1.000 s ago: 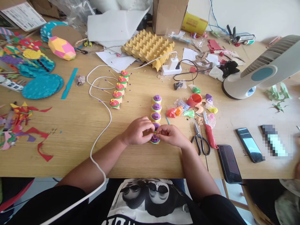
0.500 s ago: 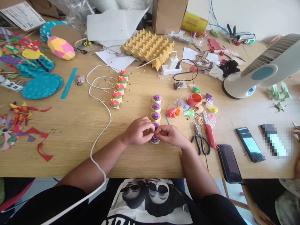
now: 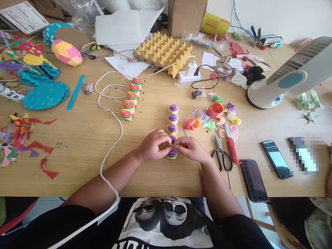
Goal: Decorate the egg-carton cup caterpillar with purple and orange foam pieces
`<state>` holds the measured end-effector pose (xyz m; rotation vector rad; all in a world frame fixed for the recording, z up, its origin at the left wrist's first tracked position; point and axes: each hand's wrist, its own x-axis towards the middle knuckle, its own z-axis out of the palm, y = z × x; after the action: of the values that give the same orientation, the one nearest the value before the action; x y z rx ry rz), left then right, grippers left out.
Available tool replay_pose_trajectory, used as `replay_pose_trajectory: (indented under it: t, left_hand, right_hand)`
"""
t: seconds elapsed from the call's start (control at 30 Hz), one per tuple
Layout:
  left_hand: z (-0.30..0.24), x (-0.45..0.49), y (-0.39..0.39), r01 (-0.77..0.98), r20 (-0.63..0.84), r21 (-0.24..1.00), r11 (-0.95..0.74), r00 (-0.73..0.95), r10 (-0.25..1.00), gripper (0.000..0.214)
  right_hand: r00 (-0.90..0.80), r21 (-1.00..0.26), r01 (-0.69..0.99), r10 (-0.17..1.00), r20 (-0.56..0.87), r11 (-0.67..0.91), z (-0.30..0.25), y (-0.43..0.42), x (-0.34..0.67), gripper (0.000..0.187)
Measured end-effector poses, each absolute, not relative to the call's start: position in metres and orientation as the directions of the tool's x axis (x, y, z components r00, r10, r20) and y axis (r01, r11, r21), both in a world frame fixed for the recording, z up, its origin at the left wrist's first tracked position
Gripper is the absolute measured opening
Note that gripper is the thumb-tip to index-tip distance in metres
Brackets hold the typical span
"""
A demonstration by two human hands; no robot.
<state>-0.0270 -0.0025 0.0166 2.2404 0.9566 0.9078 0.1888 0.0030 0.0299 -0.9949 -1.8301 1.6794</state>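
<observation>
A row of small round clay pieces with purple tops (image 3: 172, 119) runs down the middle of the wooden table (image 3: 85, 138). My left hand (image 3: 151, 146) and my right hand (image 3: 191, 149) meet over the nearest piece (image 3: 171, 153), fingers pinched together on it. A second row of red, green and yellow clay pieces (image 3: 131, 98) with pins sticking out lies to the left, beside a looping white cable (image 3: 110, 114).
Scissors (image 3: 222, 154) and a red-handled knife (image 3: 231, 147) lie right of my hands, with bags of coloured clay (image 3: 204, 121) behind them. Two phones (image 3: 264, 169) rest near the front edge. A fan (image 3: 293, 77), a yellow egg tray (image 3: 164, 52) and paper scraps (image 3: 26, 138) surround the area.
Both hands stay pinched over the nearest clay piece; only the fingertips shift slightly. The view has barely tilted.
</observation>
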Motion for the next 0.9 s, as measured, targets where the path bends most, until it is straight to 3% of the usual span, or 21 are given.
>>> replay_pose_trajectory:
  t: [0.33,0.6,0.9]
  left_hand:
    - [0.0126,-0.0249,-0.0036,0.403,0.360,0.732,-0.549,0.455,0.814,0.010]
    - [0.0114,-0.0267,-0.0024,0.397,0.439,0.721,-0.568,0.372,0.818,0.009]
    - [0.0122,-0.0274,-0.0015,0.402,0.464,0.720,-0.566,0.327,0.823,0.010]
  right_hand:
    - [-0.644,-0.981,0.192,0.751,-0.142,-0.021,0.0308,0.0034,0.1891,0.032]
    - [-0.676,-0.985,0.173,0.729,-0.108,0.014,0.0294,0.0054,0.1929,0.041]
    - [-0.757,-0.991,0.129,0.650,-0.073,0.039,0.0289,0.0063,0.1929,0.042]
